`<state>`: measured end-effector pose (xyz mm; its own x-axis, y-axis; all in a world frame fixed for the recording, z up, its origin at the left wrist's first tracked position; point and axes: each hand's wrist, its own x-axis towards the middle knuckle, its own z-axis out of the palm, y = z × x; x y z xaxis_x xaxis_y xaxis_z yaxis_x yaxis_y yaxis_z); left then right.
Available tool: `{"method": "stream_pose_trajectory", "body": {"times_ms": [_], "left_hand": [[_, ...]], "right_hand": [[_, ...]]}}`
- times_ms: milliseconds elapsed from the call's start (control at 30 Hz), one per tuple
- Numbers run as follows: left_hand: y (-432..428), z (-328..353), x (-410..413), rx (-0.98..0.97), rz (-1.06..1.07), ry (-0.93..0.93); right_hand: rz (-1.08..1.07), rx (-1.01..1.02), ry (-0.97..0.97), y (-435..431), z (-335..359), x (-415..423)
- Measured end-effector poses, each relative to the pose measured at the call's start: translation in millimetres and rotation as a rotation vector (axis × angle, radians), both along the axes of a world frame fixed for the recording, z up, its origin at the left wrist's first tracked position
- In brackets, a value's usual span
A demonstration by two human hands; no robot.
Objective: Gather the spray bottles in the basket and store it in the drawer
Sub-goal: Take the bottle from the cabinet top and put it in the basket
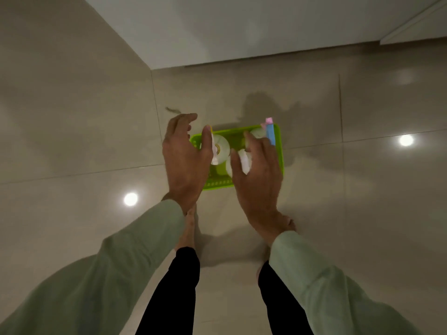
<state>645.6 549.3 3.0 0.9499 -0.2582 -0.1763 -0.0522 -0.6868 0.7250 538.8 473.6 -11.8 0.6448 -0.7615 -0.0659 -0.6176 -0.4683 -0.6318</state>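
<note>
A bright green plastic basket sits on the tiled floor below me. White spray bottles stand in it: one at the left, one with a blue and pink head at the far right corner, and one near the middle, partly hidden by my fingers. My left hand hovers over the basket's left end with fingers spread. My right hand hovers over its right half, fingers apart. Neither hand visibly grips anything.
Glossy beige floor tiles reflect ceiling lights. A white cabinet front or wall stands just beyond the basket, with another white panel edge at the upper right. My legs in black trousers and bare feet are under my arms.
</note>
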Motion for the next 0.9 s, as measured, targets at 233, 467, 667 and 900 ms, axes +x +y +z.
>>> {"method": "stream_pose_trajectory", "body": {"times_ms": [233, 467, 667, 900], "left_hand": [[-44.3, 6.9, -31.8, -0.029, -0.197, 0.054], [-85.5, -20.1, -34.6, 0.037, -0.177, 0.287], [-104.2, -31.1, -28.8, 0.073, -0.213, 0.337], [-88.0, -20.3, -31.3, 0.007, -0.137, 0.31]], "right_hand": [[-0.143, 0.168, 0.231, -68.0, -19.6, -19.3], [-0.043, 0.206, 0.302, -83.3, -43.4, -8.6], [-0.006, 0.165, 0.265, -75.4, -48.9, -12.2], [-0.009, 0.201, 0.255, -77.4, -49.9, -14.1]]}}
